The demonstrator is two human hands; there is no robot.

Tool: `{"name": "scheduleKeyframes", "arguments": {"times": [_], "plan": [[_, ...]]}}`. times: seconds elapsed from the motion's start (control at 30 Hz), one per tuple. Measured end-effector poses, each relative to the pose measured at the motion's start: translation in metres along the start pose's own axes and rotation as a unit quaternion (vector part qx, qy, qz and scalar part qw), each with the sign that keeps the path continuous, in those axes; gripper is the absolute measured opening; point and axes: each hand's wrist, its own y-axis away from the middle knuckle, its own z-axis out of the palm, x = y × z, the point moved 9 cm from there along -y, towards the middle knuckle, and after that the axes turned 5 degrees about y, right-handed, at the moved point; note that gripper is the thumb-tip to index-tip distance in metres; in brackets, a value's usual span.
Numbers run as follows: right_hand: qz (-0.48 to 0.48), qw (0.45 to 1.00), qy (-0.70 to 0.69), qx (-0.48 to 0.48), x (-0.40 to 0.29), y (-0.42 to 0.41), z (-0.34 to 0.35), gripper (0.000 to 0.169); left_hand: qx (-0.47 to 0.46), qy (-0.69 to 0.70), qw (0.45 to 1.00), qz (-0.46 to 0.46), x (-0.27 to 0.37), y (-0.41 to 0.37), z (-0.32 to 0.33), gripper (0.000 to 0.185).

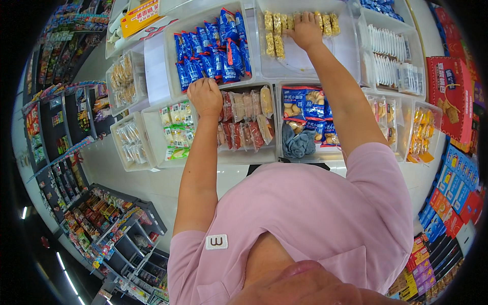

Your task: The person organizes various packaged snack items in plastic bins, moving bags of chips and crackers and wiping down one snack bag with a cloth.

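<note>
My right hand (307,31) reaches into a white plastic bin (343,65) and rests on a row of wrapped puffed-grain snack bars (326,23). Its fingertips are among the bars, so whether it grips one is hidden. More of these bars (274,45) stand in a short second row beside the thumb. My left hand (206,97), fingers curled, lies at the near rim of a bin (169,65) of blue snack packets (207,49); its fingertips are out of sight. Below it are wrapped pastry sticks (246,105) in red and tan.
Bags of small round biscuits (293,102) and a grey-blue cloth (299,143) lie in the near bin. White sachets (387,44) and yellow-wrapped snacks (422,126) stand right, beside a red carton (448,95). Green-and-white packets (177,127) are left; stocked shelves (95,213) line the aisle.
</note>
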Motion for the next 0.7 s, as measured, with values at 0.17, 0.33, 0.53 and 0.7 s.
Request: {"name": "scheduleKeyframes", "arguments": {"times": [0.17,0.33,0.53,0.7], "plan": [[0.003,0.999,0.003,0.032,0.004,-0.003,0.010,0.081,-0.013,0.009,1.000,-0.016,-0.002,-0.001,0.003,0.030],[-0.052,0.998,-0.028,0.001,0.003,0.006,-0.020,0.081,-0.001,-0.004,1.000,-0.023,-0.005,0.003,0.002,0.030],[-0.028,0.999,-0.008,0.025,0.004,0.005,-0.001,0.081,-0.021,0.005,1.000,-0.017,-0.004,0.001,0.006,0.030],[-0.012,0.999,-0.017,0.037,0.002,0.000,0.006,0.076,0.001,-0.019,1.000,-0.006,-0.001,0.001,0.002,0.031]]}}
